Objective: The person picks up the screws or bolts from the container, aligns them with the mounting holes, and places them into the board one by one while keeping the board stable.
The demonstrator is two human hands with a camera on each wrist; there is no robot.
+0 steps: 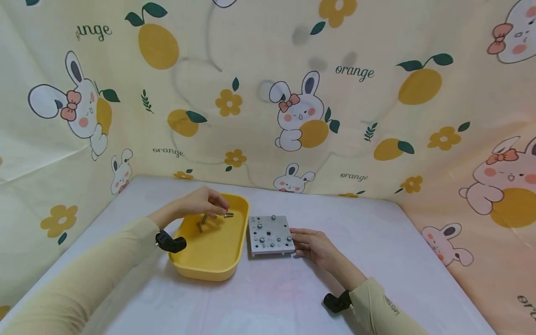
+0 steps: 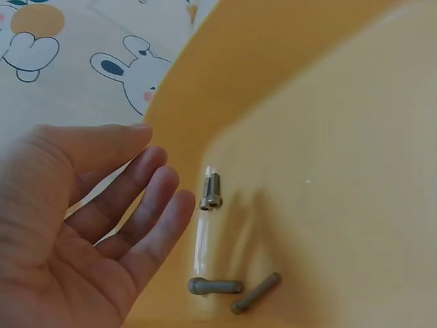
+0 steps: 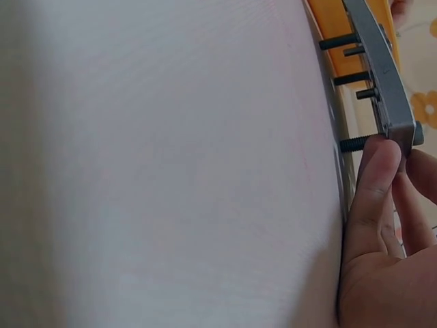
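My left hand (image 1: 204,203) hovers over the far part of the yellow tray (image 1: 209,274), its fingers loosely bent with nothing between them. In the left wrist view, two socket-head screws (image 2: 210,191) lie side by side just beyond the fingertips. Nearer the bottom of that view are a horizontal screw (image 2: 217,287) and a slanted screw (image 2: 256,294). Right of the tray is a square metal plate (image 1: 268,228) with holes and bolt heads on top. My right hand (image 1: 316,246) pinches its right edge near a corner, and threaded bolt ends (image 3: 355,144) stick out of its underside.
A white-covered table (image 1: 268,298) carries the tray and plate, which stand close together. Behind it hangs a printed cloth (image 1: 251,93) with rabbits and oranges, which also runs along the left and right sides.
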